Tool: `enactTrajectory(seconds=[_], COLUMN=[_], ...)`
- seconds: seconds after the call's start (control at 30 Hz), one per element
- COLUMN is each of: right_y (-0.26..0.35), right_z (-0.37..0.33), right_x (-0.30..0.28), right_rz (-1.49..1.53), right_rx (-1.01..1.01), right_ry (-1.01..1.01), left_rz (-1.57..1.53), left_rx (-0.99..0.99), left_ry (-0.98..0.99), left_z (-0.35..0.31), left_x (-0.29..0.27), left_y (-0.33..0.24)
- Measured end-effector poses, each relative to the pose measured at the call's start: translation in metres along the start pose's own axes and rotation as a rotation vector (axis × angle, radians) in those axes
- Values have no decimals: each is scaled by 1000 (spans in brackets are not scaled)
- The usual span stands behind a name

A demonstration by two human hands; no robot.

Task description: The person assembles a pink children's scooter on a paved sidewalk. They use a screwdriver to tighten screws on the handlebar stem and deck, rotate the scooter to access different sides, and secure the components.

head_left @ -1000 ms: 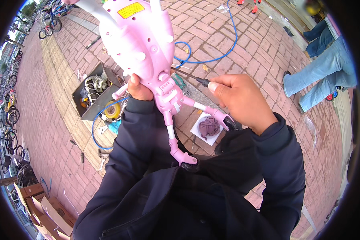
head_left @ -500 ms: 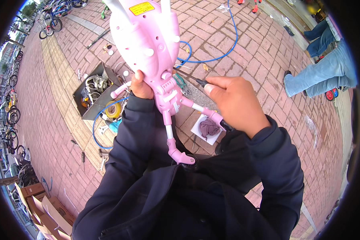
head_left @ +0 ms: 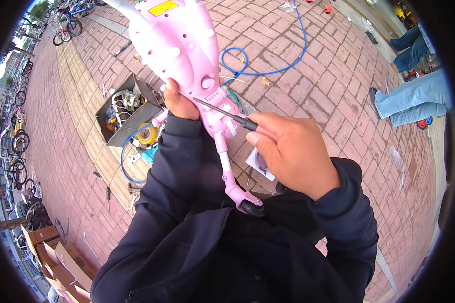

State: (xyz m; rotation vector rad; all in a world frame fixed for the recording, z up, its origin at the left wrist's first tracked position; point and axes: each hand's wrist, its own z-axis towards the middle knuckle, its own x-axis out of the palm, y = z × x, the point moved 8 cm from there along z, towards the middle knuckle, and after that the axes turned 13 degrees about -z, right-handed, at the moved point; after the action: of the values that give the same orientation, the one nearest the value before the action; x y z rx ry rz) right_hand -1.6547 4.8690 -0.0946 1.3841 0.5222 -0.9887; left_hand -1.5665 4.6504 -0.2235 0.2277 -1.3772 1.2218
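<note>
A pink plastic ride-on toy (head_left: pixel 187 60) with white tubes and a yellow label lies underside up above my lap. One of its legs, ending in a black caster wheel (head_left: pixel 251 207), points toward me. My left hand (head_left: pixel 181 102) grips the body at its narrow part, thumb on top and fingers hidden beneath. In my right hand (head_left: pixel 293 154) is a screwdriver (head_left: pixel 222 111) with a black handle and thin dark shaft. The shaft crosses over the toy's ribbed joint, and its tip is at or just above a small hole in the body; contact cannot be made out.
On the left an open dark toolbox (head_left: pixel 131 115) holds parts, beside a yellow tape roll (head_left: pixel 146 134) and loose tools. A blue hose (head_left: pixel 288 64) curls over the brick paving. A person's jeans-clad legs (head_left: pixel 414 96) are at right; cardboard boxes (head_left: pixel 60 262) stand lower left.
My right hand has swung the screwdriver leftward, bringing its tip over the toy's body. The toy's body has shifted slightly left, while its near leg has moved a little right.
</note>
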Motion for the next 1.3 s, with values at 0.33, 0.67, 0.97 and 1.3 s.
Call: enactTrajectory(seconds=[0.33, 0.67, 0.97, 1.3], right_y=[45, 16, 21, -18], right_z=[9, 22, -3, 6], right_x=[0, -3, -3, 19], right_rz=[-633, -224, -360, 112], right_rx=[-232, -18, -141, 130], right_ry=[-192, -9, -59, 81], left_rz=[37, 123, 87, 72], left_rx=[36, -49, 30, -109], left_ry=[-31, 4, -14, -21], left_z=[-2, -8, -7, -9], left_x=[-8, 4, 10, 3], left_y=[1, 8, 5, 19])
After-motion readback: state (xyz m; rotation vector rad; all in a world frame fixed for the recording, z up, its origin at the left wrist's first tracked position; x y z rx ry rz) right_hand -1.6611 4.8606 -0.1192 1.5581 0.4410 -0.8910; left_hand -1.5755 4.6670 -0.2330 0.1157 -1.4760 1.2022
